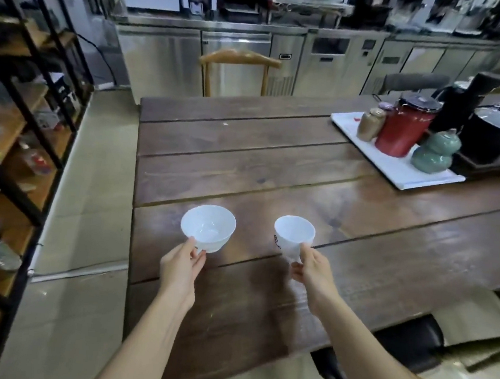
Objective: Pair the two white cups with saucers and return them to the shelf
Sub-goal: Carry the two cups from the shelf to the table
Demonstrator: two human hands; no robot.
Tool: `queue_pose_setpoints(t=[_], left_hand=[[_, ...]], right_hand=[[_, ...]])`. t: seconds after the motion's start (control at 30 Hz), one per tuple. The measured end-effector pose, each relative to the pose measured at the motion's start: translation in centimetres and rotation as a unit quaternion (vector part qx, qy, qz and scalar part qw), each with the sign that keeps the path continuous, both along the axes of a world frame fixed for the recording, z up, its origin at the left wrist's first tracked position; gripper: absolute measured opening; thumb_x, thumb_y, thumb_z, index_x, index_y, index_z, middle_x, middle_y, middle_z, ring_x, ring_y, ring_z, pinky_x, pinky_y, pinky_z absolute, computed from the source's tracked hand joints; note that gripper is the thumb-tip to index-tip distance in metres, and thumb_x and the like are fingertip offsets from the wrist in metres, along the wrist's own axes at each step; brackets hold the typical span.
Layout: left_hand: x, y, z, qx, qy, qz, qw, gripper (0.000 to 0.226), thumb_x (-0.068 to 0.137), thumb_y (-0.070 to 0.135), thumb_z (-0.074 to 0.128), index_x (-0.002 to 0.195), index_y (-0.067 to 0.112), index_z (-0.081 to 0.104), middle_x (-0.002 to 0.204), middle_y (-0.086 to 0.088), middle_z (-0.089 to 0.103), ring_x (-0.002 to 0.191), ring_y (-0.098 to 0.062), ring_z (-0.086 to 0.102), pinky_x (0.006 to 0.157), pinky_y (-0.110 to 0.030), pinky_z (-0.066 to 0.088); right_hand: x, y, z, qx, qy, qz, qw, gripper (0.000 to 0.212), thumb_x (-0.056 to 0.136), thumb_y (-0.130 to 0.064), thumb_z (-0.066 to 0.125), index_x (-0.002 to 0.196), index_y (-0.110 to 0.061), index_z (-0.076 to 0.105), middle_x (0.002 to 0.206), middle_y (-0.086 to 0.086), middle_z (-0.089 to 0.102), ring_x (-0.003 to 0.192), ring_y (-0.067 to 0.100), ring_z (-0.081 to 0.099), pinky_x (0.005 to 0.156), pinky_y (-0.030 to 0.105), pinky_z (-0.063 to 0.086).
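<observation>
1. Holding one white cup in each hand above the near part of a dark wooden table; both arms reach forward from the bottom of the view.
2. Left hand: thumb and fingers pinched on the near side of the wide cup, at its handle. Cup upright, mouth open to the camera, nothing visible inside.
3. Right hand: thumb and fingers closed on the near lower side of the narrow cup. Cup tilted slightly, dark printed mark on its left side.
4. The two cups are side by side, apart, at about the same height. Cannot tell whether either one touches the tabletop.
5. Shelf: black metal frame with wooden boards, along the left edge, across a strip of pale floor from the table. Its contents are blurred.
6. Far right of table: white tray carrying a red can, a green gourd-shaped jar and a small brown jar.
7. Wooden chair at the far end of the table; steel counters behind it.
</observation>
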State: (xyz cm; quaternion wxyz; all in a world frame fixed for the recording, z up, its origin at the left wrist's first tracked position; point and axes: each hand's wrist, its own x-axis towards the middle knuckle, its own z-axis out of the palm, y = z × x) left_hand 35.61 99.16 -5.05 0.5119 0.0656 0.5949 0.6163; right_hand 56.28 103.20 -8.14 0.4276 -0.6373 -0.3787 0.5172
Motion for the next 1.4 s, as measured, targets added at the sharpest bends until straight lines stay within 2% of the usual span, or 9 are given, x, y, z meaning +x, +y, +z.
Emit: queue_pose_setpoints(t=[0.13, 0.3, 0.47, 0.57, 0.8, 1.13, 1.23, 1.33, 1.4], left_hand=[[0.6, 3.1, -0.8, -0.026, 0.015, 0.002, 1.000, 0.035, 0.090, 0.004, 0.053, 0.057, 0.007, 0.040, 0.080, -0.008, 0.061, 0.090, -0.020, 0.062, 0.102, -0.037, 0.046], [1.4, 6.8, -1.7, -0.031, 0.031, 0.003, 0.999, 0.039, 0.090, 0.005, 0.054, 0.054, 0.007, 0.038, 0.084, -0.015, 0.056, 0.089, -0.019, 0.063, 0.101, -0.033, 0.045], [2.7, 9.0, -2.9, -0.042, 0.036, 0.021, 0.998, 0.039, 0.089, 0.006, 0.053, 0.053, 0.007, 0.038, 0.084, -0.011, 0.060, 0.090, -0.016, 0.064, 0.098, -0.031, 0.047], [3.2, 9.3, -3.8, -0.050, 0.028, 0.025, 0.998, 0.041, 0.089, 0.006, 0.054, 0.051, 0.007, 0.040, 0.086, -0.010, 0.065, 0.094, -0.018, 0.065, 0.098, -0.032, 0.047], [4.2, 8.5, -5.3, -0.077, 0.058, 0.008, 0.995, 0.040, 0.094, 0.018, 0.054, 0.056, 0.006, 0.048, 0.089, 0.002, 0.068, 0.099, -0.015, 0.062, 0.095, -0.037, 0.048], [4.6, 7.8, -4.2, -0.128, 0.103, -0.020, 0.986, 0.025, 0.091, 0.032, 0.057, 0.099, 0.010, 0.063, 0.101, -0.005, 0.065, 0.095, -0.020, 0.063, 0.081, -0.041, 0.055], [4.5, 7.0, -3.6, -0.152, 0.144, -0.031, 0.977, 0.021, 0.091, 0.035, 0.055, 0.105, 0.019, 0.057, 0.108, -0.003, 0.062, 0.096, -0.020, 0.062, 0.081, -0.037, 0.053], [4.2, 5.6, -3.0, -0.150, 0.236, -0.040, 0.959, 0.022, 0.091, 0.036, 0.055, 0.109, 0.023, 0.057, 0.117, -0.003, 0.061, 0.100, -0.017, 0.058, 0.081, -0.031, 0.046], [3.7, 4.2, -2.4, -0.143, 0.310, -0.046, 0.939, 0.037, 0.091, 0.037, 0.053, 0.124, 0.021, 0.054, 0.127, -0.004, 0.059, 0.109, -0.019, 0.056, 0.086, -0.030, 0.044]], right_hand=[[0.0, 4.0, -1.4, -0.031, 0.005, -0.012, 0.999, 0.026, 0.096, -0.027, 0.039, 0.082, -0.013, 0.055, 0.070, 0.004, 0.050, 0.050, 0.012, 0.047, 0.043, 0.020, 0.039], [0.2, 8.5, -2.7, -0.030, -0.019, 0.006, 0.999, 0.034, 0.098, -0.031, 0.033, 0.106, -0.007, 0.054, 0.081, 0.009, 0.054, 0.061, 0.014, 0.050, 0.054, 0.023, 0.042], [1.1, 11.6, -3.7, -0.020, -0.024, 0.006, 0.999, 0.031, 0.099, -0.030, 0.031, 0.090, -0.009, 0.053, 0.084, 0.015, 0.053, 0.064, 0.015, 0.050, 0.058, 0.024, 0.043], [1.7, 12.0, -4.5, -0.013, -0.016, 0.013, 1.000, 0.029, 0.099, -0.027, 0.033, 0.082, -0.012, 0.052, 0.085, 0.015, 0.054, 0.063, 0.015, 0.053, 0.050, 0.017, 0.045], [3.2, 12.1, -5.3, -0.034, -0.019, 0.056, 0.998, 0.026, 0.097, -0.031, 0.040, 0.083, -0.013, 0.053, 0.086, 0.006, 0.057, 0.056, 0.015, 0.055, 0.040, 0.020, 0.042], [4.6, 12.5, -4.0, -0.074, -0.067, 0.120, 0.988, 0.028, 0.091, -0.041, 0.048, 0.095, -0.013, 0.049, 0.079, 0.006, 0.060, 0.050, 0.014, 0.053, 0.039, 0.023, 0.041], [5.5, 12.5, -3.3, -0.055, -0.119, 0.116, 0.985, 0.037, 0.087, -0.045, 0.053, 0.100, -0.010, 0.049, 0.085, 0.006, 0.062, 0.064, 0.018, 0.056, 0.054, 0.030, 0.045], [5.9, 11.4, -2.0, 0.031, -0.252, 0.138, 0.957, 0.036, 0.082, -0.052, 0.052, 0.097, -0.020, 0.045, 0.092, 0.000, 0.057, 0.090, 0.025, 0.057, 0.073, 0.036, 0.040], [5.6, 10.2, -0.7, 0.094, -0.305, 0.179, 0.931, 0.049, 0.082, -0.053, 0.052, 0.115, -0.018, 0.048, 0.107, 0.002, 0.056, 0.107, 0.029, 0.055, 0.079, 0.039, 0.043]])
